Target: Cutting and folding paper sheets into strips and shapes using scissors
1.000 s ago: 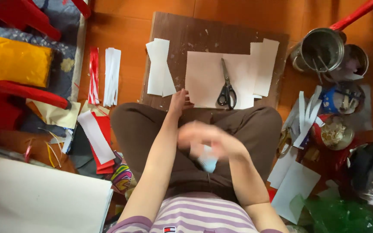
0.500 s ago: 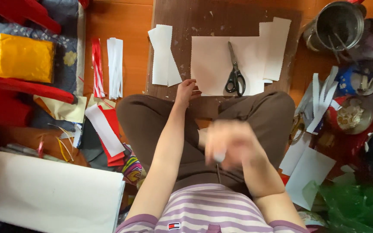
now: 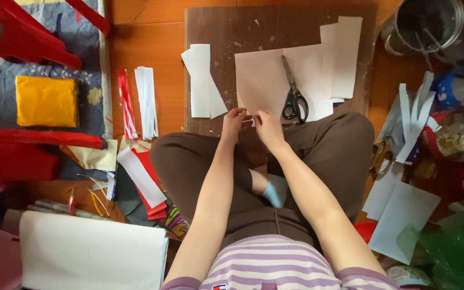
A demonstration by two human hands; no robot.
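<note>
left hand [image 3: 234, 121] and right hand [image 3: 267, 124] pinch near edge of large white paper sheet [image 3: 267, 80] on brown wooden board [image 3: 226, 27] | one pair black-handled scissors [image 3: 294, 92] on sheet, beyond hands | two white zigzag-edged strips [image 3: 202, 80] left of sheet

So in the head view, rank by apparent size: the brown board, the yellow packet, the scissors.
1. Brown board, clearly the largest.
2. Yellow packet.
3. Scissors, thinnest and smallest in area, though about as long as the packet is wide.
</note>
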